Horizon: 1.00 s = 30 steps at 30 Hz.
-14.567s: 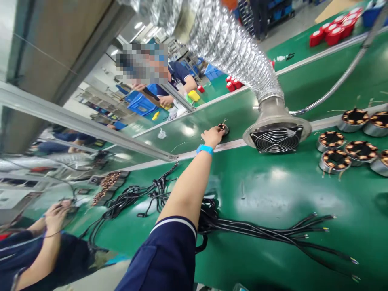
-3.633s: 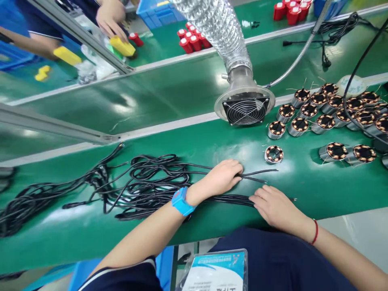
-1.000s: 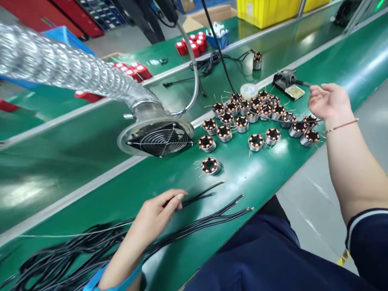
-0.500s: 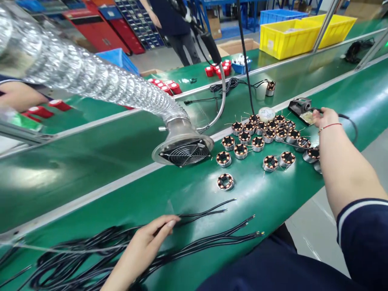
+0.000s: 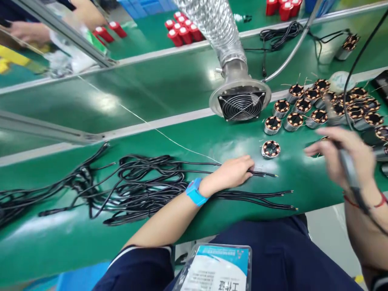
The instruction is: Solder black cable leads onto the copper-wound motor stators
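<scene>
- The left hand [image 5: 232,173] lies low over the green bench [image 5: 312,182], its fingers curled shut around a few black cables [image 5: 263,174], whose cut ends poke out at its 3 o'clock.
- The right hand [image 5: 357,155], at 3 o'clock from the left and well apart, grips a pen-shaped tool [image 5: 348,167] with bent fingers; the tool's front end, blurred, points to 11 o'clock, above the bench.
- A pale thin wire [image 5: 155,129] runs in from 10 o'clock to the left hand; whether the fingers pinch it, I cannot tell.
- Looped cable lengths [image 5: 157,198] lie at the left hand's 9 o'clock.
- Another row of cable ends [image 5: 273,196], loose, sits at its 4 o'clock.
- A single copper-wound ring [image 5: 271,155] stands near the left hand, at 2 o'clock, touched by neither hand.
- More wound rings [image 5: 294,126] crowd together from the left hand's 2 o'clock, some behind the tool.
- At 12 o'clock a fan [image 5: 242,107] hangs on a silvery duct [image 5: 216,24].
- Beyond the partition, red cylinders [image 5: 183,30] stand at 11 o'clock and a co-worker's hand [image 5: 33,33], blurred, shows at 10.
</scene>
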{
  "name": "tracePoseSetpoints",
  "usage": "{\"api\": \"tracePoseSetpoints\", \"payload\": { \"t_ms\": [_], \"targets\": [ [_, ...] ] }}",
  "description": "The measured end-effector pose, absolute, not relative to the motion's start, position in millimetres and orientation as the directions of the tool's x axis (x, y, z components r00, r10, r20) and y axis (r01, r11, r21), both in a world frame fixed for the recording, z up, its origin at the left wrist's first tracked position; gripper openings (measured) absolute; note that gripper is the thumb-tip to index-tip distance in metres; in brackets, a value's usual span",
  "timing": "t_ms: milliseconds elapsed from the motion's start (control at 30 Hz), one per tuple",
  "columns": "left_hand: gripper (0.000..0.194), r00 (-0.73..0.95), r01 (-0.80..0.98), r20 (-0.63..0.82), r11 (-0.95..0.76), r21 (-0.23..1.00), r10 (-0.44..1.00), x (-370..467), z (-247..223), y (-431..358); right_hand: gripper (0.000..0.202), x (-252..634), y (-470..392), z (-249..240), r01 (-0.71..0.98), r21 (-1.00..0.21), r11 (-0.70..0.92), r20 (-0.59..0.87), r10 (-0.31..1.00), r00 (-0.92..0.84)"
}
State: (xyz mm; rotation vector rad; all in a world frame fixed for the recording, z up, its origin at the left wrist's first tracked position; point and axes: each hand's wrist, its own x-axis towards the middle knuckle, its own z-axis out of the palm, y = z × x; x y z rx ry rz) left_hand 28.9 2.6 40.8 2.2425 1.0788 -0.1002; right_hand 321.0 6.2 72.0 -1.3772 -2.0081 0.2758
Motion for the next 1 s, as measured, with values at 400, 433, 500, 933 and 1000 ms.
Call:
{"api": "tracePoseSetpoints", "payload": {
  "t_ms": [400,433,500,933,1000],
  "targets": [
    [0.021,0.650,0.710,-0.233,-0.468,0.525,0.724,24.0,32.0,-3.1,0.033,259.9,15.2,21.9,0.675,-0.414,0.610,0.395,0.789,-0.470],
    [0.019,0.651,0.723,-0.228,-0.501,0.475,0.724,25.1,30.6,-5.5,0.034,261.1,14.4,20.9,0.664,-0.422,0.617,0.421,0.782,-0.460],
    [0.016,0.658,0.730,-0.192,-0.556,0.397,0.728,27.5,27.9,-10.0,0.037,262.9,12.3,18.1,0.655,-0.427,0.623,0.466,0.773,-0.431],
    [0.016,0.778,0.544,0.127,-0.761,0.353,0.615,33.9,35.6,-27.7,0.056,270.8,12.1,-2.6,0.692,-0.434,0.578,0.624,0.746,-0.232],
    [0.018,0.793,0.525,0.125,-0.773,0.356,0.596,36.1,35.6,-29.2,0.056,271.7,13.4,-5.4,0.697,-0.426,0.577,0.638,0.738,-0.221]
  ]
}}
